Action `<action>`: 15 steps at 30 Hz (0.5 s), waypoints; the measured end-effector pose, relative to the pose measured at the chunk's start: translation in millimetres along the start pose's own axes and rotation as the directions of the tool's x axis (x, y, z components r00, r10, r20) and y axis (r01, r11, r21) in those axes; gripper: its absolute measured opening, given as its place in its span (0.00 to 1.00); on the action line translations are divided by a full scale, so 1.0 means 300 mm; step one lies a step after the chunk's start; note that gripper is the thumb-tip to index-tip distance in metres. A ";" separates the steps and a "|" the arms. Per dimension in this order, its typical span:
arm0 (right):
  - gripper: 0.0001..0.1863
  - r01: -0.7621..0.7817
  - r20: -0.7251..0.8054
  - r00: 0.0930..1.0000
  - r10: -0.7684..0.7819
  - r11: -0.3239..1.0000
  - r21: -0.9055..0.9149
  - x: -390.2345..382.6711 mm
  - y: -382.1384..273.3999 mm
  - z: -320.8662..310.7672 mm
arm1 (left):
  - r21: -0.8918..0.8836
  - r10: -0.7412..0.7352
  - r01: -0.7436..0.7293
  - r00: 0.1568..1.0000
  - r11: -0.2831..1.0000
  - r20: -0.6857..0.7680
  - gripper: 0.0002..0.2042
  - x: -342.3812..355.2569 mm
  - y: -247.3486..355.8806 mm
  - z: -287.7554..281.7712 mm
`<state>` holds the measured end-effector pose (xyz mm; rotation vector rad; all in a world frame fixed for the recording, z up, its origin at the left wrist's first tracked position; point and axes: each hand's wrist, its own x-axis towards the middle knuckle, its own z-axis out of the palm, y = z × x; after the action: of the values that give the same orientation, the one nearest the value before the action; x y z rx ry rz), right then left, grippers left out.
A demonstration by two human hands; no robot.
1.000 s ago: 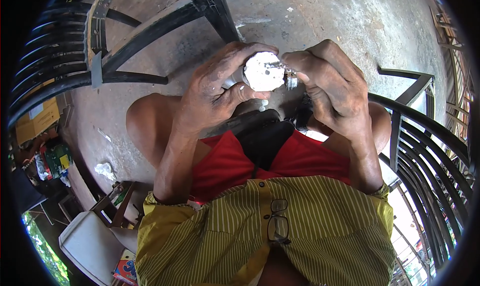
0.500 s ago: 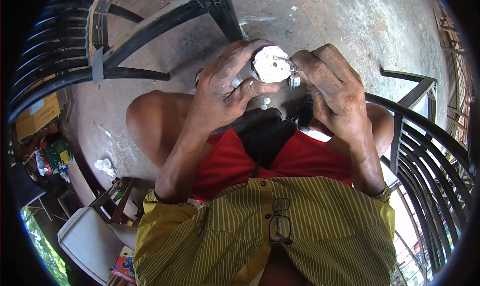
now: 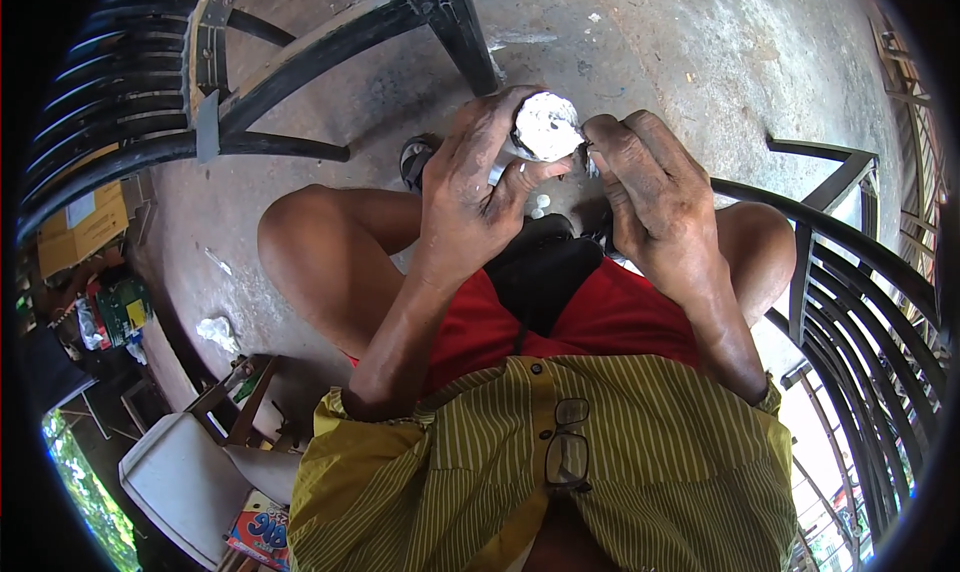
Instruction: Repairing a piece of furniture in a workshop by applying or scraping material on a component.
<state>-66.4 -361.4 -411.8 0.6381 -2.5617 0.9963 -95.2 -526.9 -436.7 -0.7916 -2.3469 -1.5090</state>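
Observation:
My left hand [image 3: 470, 187] is wrapped round a short round object [image 3: 547, 125] with a rough white face, small dark spots and a dark rim. Its exact kind does not show. My right hand [image 3: 655, 182] is closed in a pinch at the right edge of this object, with a bit of shiny material by the fingertips. What those fingers hold is too small and hidden to name. Below the object, between my legs, lie small round white pieces [image 3: 541, 208].
A black slatted metal bench [image 3: 300, 72] with grey tape stands at the left. Another black metal seat [image 3: 850, 242] curves along the right. At the lower left are a white plastic chair [image 3: 185, 482], a cardboard box [image 3: 85, 227] and a crumpled white scrap [image 3: 217, 333] on the concrete floor.
The white-faced object has shifted slightly right with my left hand. My right fingers have moved a little at its edge, and the shiny bit there is now more covered.

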 end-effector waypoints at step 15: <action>0.25 -0.041 0.053 0.998 0.039 0.999 0.024 -0.056 -0.046 0.001 | 0.115 0.057 -0.050 0.997 0.992 -0.059 0.23 -0.059 0.009 0.001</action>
<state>-45.1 -365.8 -411.9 0.6301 -2.6214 1.0392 -79.1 -531.4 -443.2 -0.7624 -2.3229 -1.3462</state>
